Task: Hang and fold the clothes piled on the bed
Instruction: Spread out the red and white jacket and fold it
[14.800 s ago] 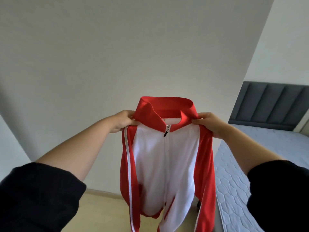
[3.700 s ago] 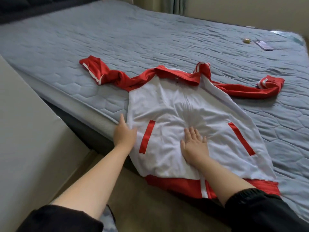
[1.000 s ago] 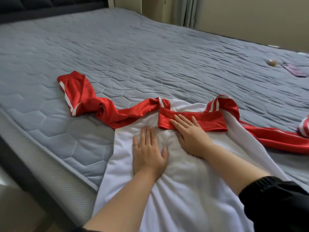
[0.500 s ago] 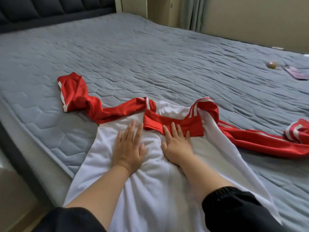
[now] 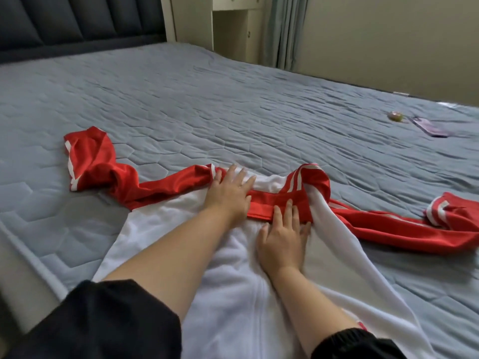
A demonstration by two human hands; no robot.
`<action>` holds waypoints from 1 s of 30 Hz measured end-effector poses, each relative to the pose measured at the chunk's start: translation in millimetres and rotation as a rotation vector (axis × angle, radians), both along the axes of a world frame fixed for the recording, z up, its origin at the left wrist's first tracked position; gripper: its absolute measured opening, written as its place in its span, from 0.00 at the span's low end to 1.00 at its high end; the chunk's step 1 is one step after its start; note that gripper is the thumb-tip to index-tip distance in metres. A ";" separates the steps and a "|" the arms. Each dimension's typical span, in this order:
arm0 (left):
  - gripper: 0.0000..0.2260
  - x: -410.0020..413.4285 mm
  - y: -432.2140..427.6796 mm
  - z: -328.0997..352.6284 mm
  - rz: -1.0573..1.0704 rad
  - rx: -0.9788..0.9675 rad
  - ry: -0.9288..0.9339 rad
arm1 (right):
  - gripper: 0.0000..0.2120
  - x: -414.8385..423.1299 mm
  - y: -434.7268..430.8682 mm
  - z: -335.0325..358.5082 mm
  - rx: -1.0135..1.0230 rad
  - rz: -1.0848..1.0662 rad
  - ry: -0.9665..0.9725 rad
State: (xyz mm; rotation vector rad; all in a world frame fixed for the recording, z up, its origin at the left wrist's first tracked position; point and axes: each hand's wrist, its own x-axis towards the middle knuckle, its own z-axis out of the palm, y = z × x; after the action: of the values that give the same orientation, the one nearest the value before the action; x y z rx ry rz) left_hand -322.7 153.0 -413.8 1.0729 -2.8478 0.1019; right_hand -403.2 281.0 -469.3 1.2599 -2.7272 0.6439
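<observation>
Fingers [image 5: 239, 178] of the left hand [image 5: 229, 194] are lying straight and slightly spread, pressing flat on the jacket [image 5: 160, 224] where its red shoulder meets the white panel. Fingers [image 5: 277, 216] of the right hand [image 5: 282, 237] are lying straight too, palm down on the white body, their tips touching the red collar [image 5: 281, 203]. Neither hand is gripping anything. The jacket is lying spread on the bed [image 5: 233, 99] by its near edge, one sleeve [image 5: 101, 161] trailing toward the headboard end, the other sleeve [image 5: 388, 228] trailing the opposite way. A phone [image 5: 430, 126] and a small round thing [image 5: 394, 116] are lying near the far edge, well apart from the jacket.
</observation>
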 end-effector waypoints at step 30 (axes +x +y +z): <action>0.31 20.4 -9.5 -59.5 0.170 0.066 0.221 | 0.25 -195.2 54.0 97.1 -0.204 -0.670 -0.022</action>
State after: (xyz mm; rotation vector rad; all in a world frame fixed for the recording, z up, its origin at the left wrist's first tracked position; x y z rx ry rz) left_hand -302.3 143.5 -473.3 1.2529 -2.5783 -0.0936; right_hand -598.5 334.9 -372.2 0.2555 -2.7477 0.8084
